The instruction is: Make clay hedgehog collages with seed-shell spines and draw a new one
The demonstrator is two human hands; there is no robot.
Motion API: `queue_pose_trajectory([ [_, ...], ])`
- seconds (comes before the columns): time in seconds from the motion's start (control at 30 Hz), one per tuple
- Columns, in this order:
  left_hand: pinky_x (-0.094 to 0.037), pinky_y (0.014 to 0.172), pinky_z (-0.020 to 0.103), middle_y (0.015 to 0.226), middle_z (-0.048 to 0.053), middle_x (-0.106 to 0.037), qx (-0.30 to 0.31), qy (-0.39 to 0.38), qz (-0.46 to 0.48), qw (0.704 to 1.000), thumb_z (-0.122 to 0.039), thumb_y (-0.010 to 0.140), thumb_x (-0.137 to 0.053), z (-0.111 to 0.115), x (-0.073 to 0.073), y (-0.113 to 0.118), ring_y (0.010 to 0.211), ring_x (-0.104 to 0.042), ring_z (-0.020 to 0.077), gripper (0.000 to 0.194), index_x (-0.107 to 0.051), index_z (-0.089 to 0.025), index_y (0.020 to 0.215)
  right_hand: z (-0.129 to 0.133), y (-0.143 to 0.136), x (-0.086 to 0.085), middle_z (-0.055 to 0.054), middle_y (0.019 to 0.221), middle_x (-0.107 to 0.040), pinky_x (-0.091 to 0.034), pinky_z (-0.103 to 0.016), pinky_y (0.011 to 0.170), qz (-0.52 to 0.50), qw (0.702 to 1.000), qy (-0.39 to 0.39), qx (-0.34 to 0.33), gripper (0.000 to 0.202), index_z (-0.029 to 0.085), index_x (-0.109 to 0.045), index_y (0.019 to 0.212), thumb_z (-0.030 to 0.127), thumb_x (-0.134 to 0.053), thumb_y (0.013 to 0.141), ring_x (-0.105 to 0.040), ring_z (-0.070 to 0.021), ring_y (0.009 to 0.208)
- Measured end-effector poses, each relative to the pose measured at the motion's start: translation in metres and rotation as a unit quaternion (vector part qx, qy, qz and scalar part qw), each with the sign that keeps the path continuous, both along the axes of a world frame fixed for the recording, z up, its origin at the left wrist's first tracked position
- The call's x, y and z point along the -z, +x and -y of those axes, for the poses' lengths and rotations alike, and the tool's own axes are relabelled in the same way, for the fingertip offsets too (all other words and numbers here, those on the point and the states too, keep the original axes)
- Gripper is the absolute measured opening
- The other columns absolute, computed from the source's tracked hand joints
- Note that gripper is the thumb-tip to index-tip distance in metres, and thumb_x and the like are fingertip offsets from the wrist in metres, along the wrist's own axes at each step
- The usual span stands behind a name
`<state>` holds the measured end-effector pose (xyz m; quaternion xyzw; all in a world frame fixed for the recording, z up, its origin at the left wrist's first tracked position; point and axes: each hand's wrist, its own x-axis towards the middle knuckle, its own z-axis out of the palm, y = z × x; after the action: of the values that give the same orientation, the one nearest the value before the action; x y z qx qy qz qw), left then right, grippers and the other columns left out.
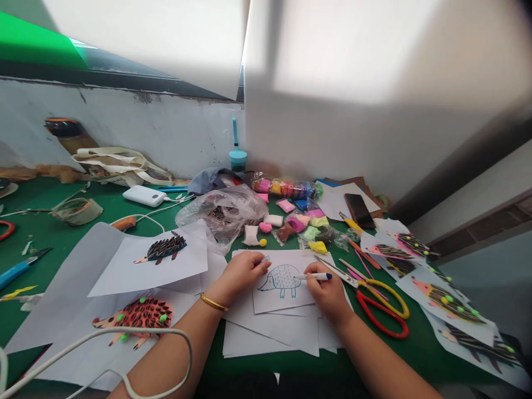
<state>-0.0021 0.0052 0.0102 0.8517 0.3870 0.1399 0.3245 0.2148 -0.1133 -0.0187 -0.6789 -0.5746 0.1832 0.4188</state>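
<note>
A hedgehog drawing (284, 280) in blue line, its back filled with small marks, is on a white sheet (266, 305) atop a stack of paper. My right hand (326, 291) grips a white marker (313, 276) with a dark blue end; its tip meets the right side of the hedgehog's body. At the sheet's upper left, my left hand (245, 272) has thumb and fingers pinched together. A small translucent bit shows at those fingertips, too small to name. A gold bangle (214, 302) circles the left wrist.
Right of the paper lie red and yellow scissors (361, 285) and several decorated hedgehog pictures (446, 299). Behind are coloured clay packets (286, 221), a plastic bag of seeds (224, 213) and a phone (359, 210). A white cable (189, 354) crosses the lower left, near my left forearm.
</note>
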Motion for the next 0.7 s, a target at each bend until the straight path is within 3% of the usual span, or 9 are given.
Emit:
queue_pose_trajectory([
  [0.47,-0.036,0.064,0.026,0.075,0.003,-0.067,0.007,0.008,-0.001,1.000,-0.046,0.090,-0.046,-0.0008,0.0019,-0.0005,0.072,-0.057,0.0175,0.037,-0.062,-0.020,0.069,-0.0017,-0.0009,-0.0001,0.000,0.070,-0.060,-0.042,-0.028,0.064,0.014,1.000,-0.012,-0.001,0.013,0.021,-0.058,0.078,0.028,-0.049,0.084,-0.057,-0.0180,0.068],
  [0.7,-0.035,0.064,0.026,0.076,0.002,-0.067,0.011,0.014,-0.010,1.000,-0.044,0.091,-0.045,-0.0021,0.0050,-0.0004,0.073,-0.057,0.0170,0.036,-0.061,-0.020,0.069,-0.0011,-0.0010,-0.0009,-0.001,0.075,-0.062,-0.044,-0.029,0.068,-0.002,1.000,0.021,0.012,0.015,0.021,-0.060,0.083,0.030,-0.048,0.086,-0.058,-0.0189,0.072],
])
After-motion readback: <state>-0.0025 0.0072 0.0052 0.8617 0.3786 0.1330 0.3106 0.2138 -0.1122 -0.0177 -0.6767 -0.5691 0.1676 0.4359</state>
